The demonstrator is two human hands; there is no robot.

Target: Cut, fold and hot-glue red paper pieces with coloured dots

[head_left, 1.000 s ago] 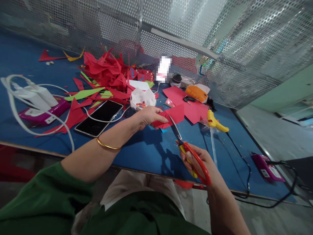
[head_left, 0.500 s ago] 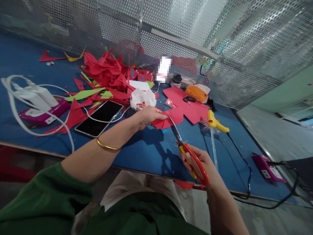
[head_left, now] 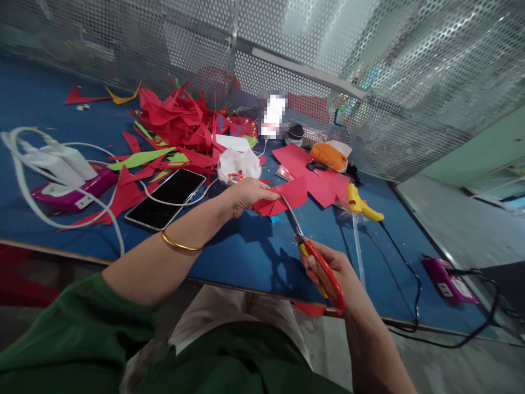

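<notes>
My left hand (head_left: 251,196) pinches a piece of red paper (head_left: 292,195) above the blue table, thumb on top. Scissors (head_left: 324,268) with red and yellow handles are gripped in my right hand (head_left: 328,262), near the table's front edge. Their metal blades point up and left and meet the paper close to my left thumb; part of the blades is hidden by the paper. Beyond my left hand stands a white-lined bowl (head_left: 238,163) with small colourful pieces inside. A larger red sheet (head_left: 301,167) lies behind the held paper, and a small blue scrap (head_left: 274,219) is below it.
Red paper scraps (head_left: 176,117) are heaped at the back left. A dark-screened phone (head_left: 166,198) and a purple power strip (head_left: 76,189) with white cables lie left. To the right are a yellow glue gun (head_left: 363,205) and another purple strip (head_left: 449,282). Perforated metal panels (head_left: 197,44) rise behind.
The scissors' handles have drawn a little closer together in my right hand. My left hand and the red paper stay almost where they were.
</notes>
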